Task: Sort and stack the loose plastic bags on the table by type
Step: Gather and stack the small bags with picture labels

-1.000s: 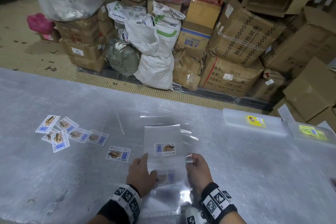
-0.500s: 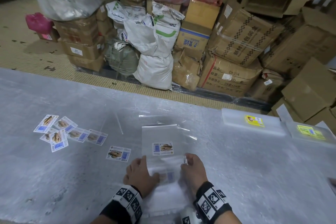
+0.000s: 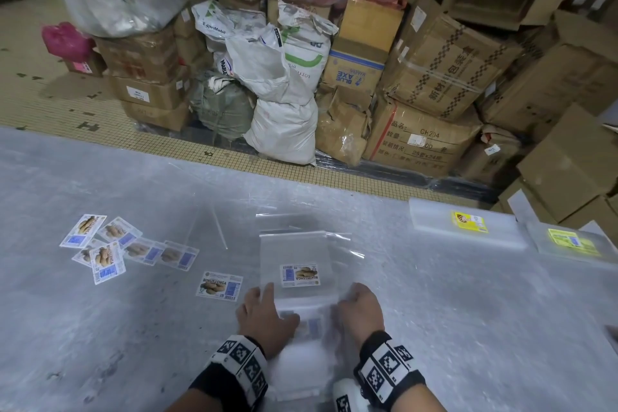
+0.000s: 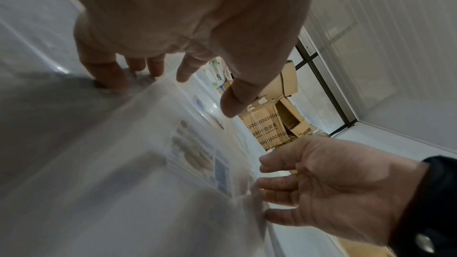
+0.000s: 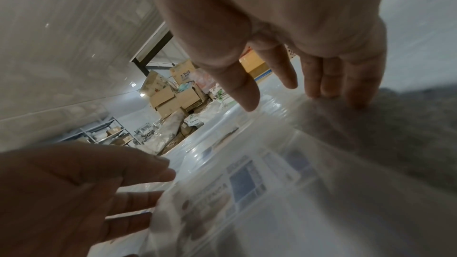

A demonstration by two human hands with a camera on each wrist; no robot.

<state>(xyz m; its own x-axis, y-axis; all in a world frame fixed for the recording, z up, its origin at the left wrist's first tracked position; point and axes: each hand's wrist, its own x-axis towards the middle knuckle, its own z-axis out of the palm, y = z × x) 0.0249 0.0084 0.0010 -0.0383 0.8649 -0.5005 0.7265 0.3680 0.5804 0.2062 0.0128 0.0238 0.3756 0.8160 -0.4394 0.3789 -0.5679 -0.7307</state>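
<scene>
A stack of clear plastic bags [image 3: 301, 358] lies at the table's near edge between my hands. Its top bag [image 3: 294, 251] carries a biscuit label [image 3: 300, 275]. My left hand [image 3: 264, 308] rests at the stack's left edge with straight fingers [image 4: 103, 73] touching the table. My right hand [image 3: 356, 301] stands at the right edge, its fingertips [image 5: 356, 95] on the table. Neither hand curls round a bag. In the wrist views the stack [image 4: 173, 153] [image 5: 247, 183] is blurred.
Several loose labelled bags [image 3: 100, 247] lie scattered at the left, and one more [image 3: 219, 284] lies beside my left hand. Two stacks with yellow labels [image 3: 468, 227] [image 3: 568, 241] sit at the far right. Cardboard boxes [image 3: 434, 77] and sacks [image 3: 284, 94] stand beyond the table.
The crumpled, raised plastic by my right hand has settled flat onto the stack. Both hands have closed in a little against the stack's sides.
</scene>
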